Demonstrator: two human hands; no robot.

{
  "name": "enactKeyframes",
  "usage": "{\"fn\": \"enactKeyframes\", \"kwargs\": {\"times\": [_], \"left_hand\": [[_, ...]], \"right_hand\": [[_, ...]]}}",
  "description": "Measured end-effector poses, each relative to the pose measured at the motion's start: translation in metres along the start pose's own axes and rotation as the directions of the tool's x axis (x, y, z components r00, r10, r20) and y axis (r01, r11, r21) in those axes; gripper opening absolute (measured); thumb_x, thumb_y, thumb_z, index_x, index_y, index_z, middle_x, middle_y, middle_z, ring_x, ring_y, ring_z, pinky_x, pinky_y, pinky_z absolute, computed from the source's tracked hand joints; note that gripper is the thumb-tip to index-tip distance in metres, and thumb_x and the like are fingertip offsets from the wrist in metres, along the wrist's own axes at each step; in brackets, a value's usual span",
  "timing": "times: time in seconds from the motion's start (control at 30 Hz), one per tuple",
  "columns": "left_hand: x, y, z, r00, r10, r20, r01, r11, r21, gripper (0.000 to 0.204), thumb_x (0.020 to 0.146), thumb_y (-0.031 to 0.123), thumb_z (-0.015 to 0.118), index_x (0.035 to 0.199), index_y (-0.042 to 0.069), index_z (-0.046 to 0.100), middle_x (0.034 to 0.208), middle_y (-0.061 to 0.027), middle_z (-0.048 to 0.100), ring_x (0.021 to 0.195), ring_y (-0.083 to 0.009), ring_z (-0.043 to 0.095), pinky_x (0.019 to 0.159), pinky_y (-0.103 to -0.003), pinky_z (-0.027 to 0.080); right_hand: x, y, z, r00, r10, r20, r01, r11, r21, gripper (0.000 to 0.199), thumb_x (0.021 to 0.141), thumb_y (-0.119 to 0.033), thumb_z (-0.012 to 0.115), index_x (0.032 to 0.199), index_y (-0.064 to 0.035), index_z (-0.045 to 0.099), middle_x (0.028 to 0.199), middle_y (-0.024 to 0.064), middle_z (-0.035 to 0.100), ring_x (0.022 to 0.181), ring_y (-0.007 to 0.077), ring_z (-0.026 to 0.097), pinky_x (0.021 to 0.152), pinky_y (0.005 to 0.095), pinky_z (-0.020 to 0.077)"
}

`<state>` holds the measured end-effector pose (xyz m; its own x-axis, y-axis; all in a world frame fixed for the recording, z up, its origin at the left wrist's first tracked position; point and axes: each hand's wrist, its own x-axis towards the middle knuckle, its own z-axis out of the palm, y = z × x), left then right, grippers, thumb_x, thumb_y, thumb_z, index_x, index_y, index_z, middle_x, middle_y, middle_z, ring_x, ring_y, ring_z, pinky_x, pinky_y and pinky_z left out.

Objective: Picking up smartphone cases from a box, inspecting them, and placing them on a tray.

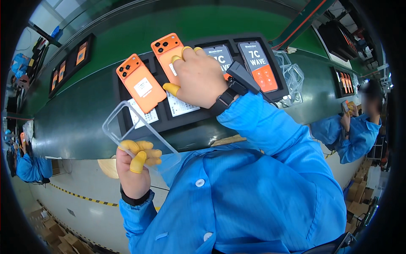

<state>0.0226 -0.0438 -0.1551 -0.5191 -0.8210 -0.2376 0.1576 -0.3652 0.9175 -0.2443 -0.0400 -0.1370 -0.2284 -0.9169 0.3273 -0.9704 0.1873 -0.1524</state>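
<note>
My left hand [136, 171], in yellow finger cots, pinches a clear phone case [141, 131] and holds it tilted at the near edge of a black foam tray [179, 123]. My right hand [198, 78], also in yellow finger cots, is closed around an orange phone [166, 43] that lies back up in the tray; the hand covers the phone's lower part. Left of it, another orange phone [142, 86] rests back up and slanted, with a white label on it. Printed white cards [146, 118] show beneath the phones.
Two phones with printed screen films [259, 63] fill the tray's right side. Several clear cases [292, 78] are piled right of it. The tray sits on a green-topped bench [76, 122]. Other trays [72, 63] stand farther off. Co-workers in blue [359, 135] are at both sides.
</note>
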Motion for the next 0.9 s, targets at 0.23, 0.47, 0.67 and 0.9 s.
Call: {"fn": "enactKeyframes", "kwargs": {"times": [0.23,0.47,0.67,0.9], "left_hand": [[0.009,0.004,0.006,0.998,0.06,-0.035,-0.063,0.994,-0.085,0.024,0.089,0.005,0.053,0.112,0.007,0.05,0.102,-0.0136,0.064,0.083,-0.026,0.069,0.068,-0.035,0.057],[0.015,0.009,0.013,0.991,0.063,-0.117,-0.083,0.981,-0.174,0.016,0.099,0.015,0.05,0.113,0.006,0.05,0.104,-0.016,0.065,0.085,-0.0258,0.068,0.071,-0.034,0.057],[0.024,0.013,0.04,0.976,0.089,-0.199,-0.115,0.986,-0.124,0.02,0.098,0.014,0.052,0.116,0.008,0.048,0.118,-0.0159,0.06,0.099,-0.0246,0.064,0.082,-0.035,0.054],[0.037,0.011,0.062,0.992,0.118,-0.053,-0.125,0.981,-0.146,0.022,0.098,0.01,0.048,0.119,0.007,0.043,0.125,-0.0188,0.055,0.108,-0.0282,0.061,0.09,-0.039,0.052]], "right_hand": [[0.002,-0.002,-0.009,0.998,0.039,0.051,-0.038,0.999,-0.022,0.043,0.07,-0.034,0.076,0.098,-0.0032,0.065,0.095,0.0109,0.057,0.092,0.0283,0.058,0.073,0.0383,0.0521],[-0.004,0.023,-0.029,0.987,0.161,-0.003,-0.154,0.951,0.267,0.027,0.074,-0.02,0.066,0.09,0.0005,0.063,0.088,0.0177,0.065,0.08,0.0355,0.065,0.069,0.0444,0.0531],[-0.013,0.063,-0.029,0.927,0.347,0.14,-0.306,0.486,0.819,0.032,0.087,-0.004,0.052,0.116,0.0087,0.058,0.095,0.0162,0.068,0.085,0.0194,0.065,0.073,0.0288,0.0516],[-0.074,0.035,-0.058,0.933,0.178,0.312,-0.305,-0.067,0.95,0.031,0.095,-0.002,0.044,0.124,0.0047,0.053,0.111,0.0081,0.063,0.1,0.0121,0.059,0.09,0.0271,0.0465]]}}
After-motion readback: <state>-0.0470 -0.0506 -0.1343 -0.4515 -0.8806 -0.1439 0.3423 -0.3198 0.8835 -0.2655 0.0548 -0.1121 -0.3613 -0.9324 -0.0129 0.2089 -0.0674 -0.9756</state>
